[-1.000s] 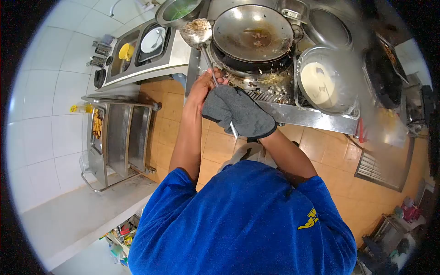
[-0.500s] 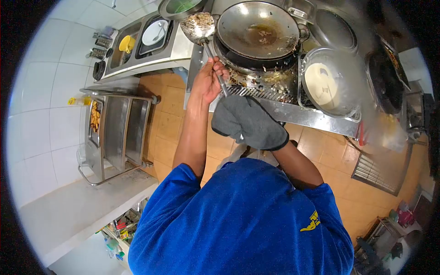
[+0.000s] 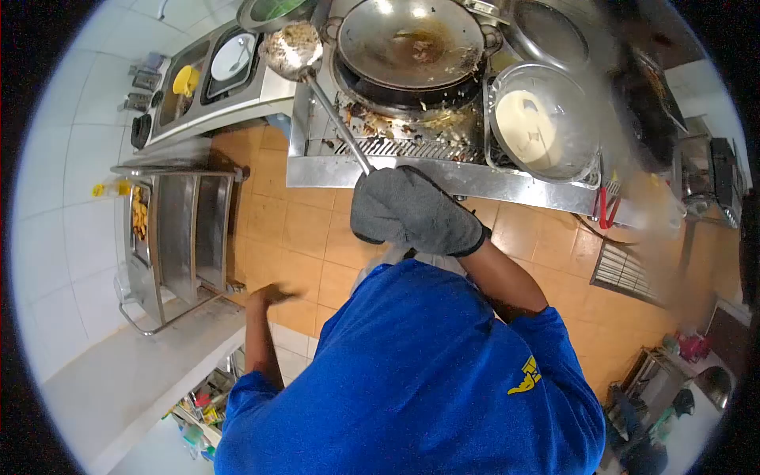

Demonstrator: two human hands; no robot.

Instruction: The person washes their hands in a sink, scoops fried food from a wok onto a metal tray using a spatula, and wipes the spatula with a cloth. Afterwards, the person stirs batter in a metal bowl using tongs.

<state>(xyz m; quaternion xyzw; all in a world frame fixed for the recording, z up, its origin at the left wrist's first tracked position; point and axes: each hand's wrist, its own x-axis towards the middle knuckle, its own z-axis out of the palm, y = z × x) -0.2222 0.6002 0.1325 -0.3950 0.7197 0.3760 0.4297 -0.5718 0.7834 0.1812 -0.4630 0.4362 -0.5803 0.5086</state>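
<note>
My right hand, inside a dark grey oven mitt (image 3: pixel 416 210), is closed round the handle of a long metal wok spatula (image 3: pixel 339 119). The broad blade of the spatula, coated with food residue, points up and left beside the wok. My left hand (image 3: pixel 273 294) is away from the spatula, low on the left over the tiled floor, its fingers smeared by motion. A large steel wok (image 3: pixel 372 59) sits on the burner, with brown oily residue and bits in its bottom. To its right stands a clear bowl (image 3: pixel 582 119) with pale batter in it.
Food scraps lie on the stove top (image 3: pixel 317 138). A steel trolley (image 3: pixel 176 229) with a tray of fried food (image 3: pixel 139 212) stands left. The sink counter (image 3: pixel 269 87) holds a yellow cup (image 3: pixel 186 81) and a white plate (image 3: pixel 231 57). Red-handled tongs (image 3: pixel 608 210) hang at the stove's right.
My left hand has let go of the spatula shaft and swung down and left. My mitted right hand still holds the handle. The view has shifted slightly.
</note>
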